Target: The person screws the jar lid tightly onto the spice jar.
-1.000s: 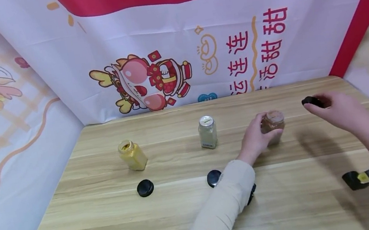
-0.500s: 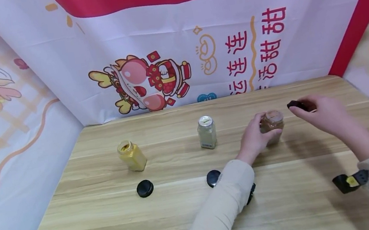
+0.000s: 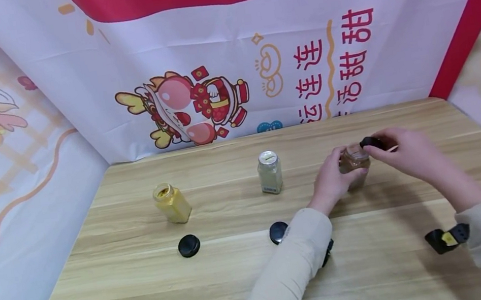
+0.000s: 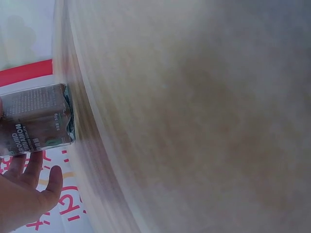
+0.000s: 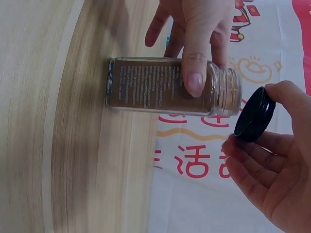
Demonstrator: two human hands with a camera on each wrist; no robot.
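Note:
My left hand (image 3: 331,178) grips a square glass jar of brown powder (image 3: 359,161), standing upright at the right of the table. In the left wrist view its label reads ground cinnamon (image 4: 34,119). The jar's threaded neck (image 5: 228,92) is uncapped. Between thumb and fingers, my right hand (image 3: 406,149) pinches a round black lid (image 5: 255,116). That lid is tilted, its hollow side facing the jar, right beside the mouth.
A jar of pale powder (image 3: 270,174) with a silvery top stands mid-table. Further left is an open jar of yellow powder (image 3: 175,205). Black lids lie in front of them, one (image 3: 189,246) at left, another (image 3: 278,232) partly behind my left sleeve.
My right hand has brought the black lid leftward from the right side to the brown jar's mouth. The left hand stays in place on the jar.

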